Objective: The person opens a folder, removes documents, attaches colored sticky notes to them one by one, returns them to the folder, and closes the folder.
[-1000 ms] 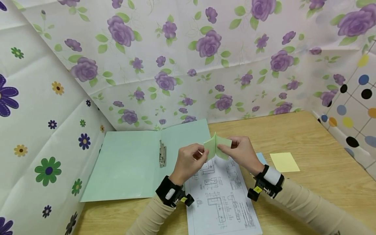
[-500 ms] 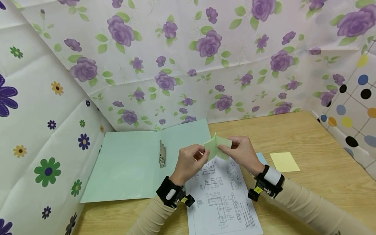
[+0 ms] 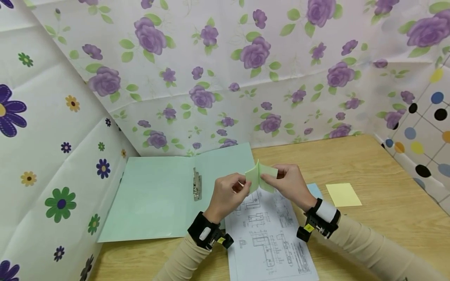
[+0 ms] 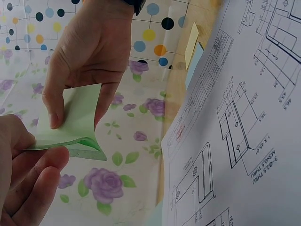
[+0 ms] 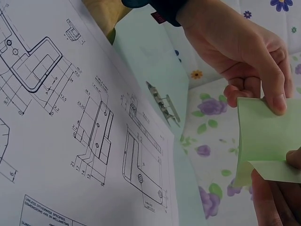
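Both hands hold a light green sticky note pad (image 3: 252,180) up over the printed drawings. My left hand (image 3: 226,194) pinches its left part between thumb and fingers. With thumb and fingers, my right hand (image 3: 290,185) grips the right-hand leaf (image 3: 269,176), which is spread away from the left part. The two parts meet along an upright fold between the hands. In the left wrist view the pad (image 4: 77,115) shows several layered sheets near its lower edge. Bent paper (image 5: 270,172) shows near the right hand's fingers in the right wrist view.
Beneath the hands lies a stack of printed technical drawings (image 3: 270,253). An open pale green folder (image 3: 151,203) with a metal clip (image 3: 197,185) is at the left. A yellow sticky note (image 3: 343,194) and a partly hidden blue one (image 3: 314,190) lie at the right. Patterned sheets surround the table.
The head view has shifted slightly, so the folder, drawings and walls sit a little further right in it. Hands and pad keep nearly the same pose.
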Demonstrator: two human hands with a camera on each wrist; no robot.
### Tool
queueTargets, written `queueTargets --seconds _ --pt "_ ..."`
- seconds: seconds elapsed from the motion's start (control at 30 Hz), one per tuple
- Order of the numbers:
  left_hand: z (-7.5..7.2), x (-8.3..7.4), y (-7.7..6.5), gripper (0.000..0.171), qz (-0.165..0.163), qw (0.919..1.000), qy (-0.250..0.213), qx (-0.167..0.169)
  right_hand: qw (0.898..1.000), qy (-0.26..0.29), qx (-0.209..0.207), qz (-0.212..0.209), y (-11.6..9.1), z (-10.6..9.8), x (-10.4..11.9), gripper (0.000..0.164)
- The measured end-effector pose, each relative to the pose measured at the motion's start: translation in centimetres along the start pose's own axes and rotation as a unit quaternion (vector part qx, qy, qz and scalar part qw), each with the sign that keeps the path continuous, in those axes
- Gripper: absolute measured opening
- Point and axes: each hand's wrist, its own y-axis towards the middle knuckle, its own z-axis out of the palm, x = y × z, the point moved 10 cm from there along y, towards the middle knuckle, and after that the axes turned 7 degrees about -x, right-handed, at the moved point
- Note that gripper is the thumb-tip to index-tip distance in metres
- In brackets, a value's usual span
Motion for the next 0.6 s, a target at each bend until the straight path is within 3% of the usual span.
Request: queueTargets --seconds 0.6 --pt "-0.63 0.15 -0.29 0.005 0.006 0.9999 0.000 -0.009 1.000 -0.012 0.001 -0.018 0.08 0.53 0.51 0.014"
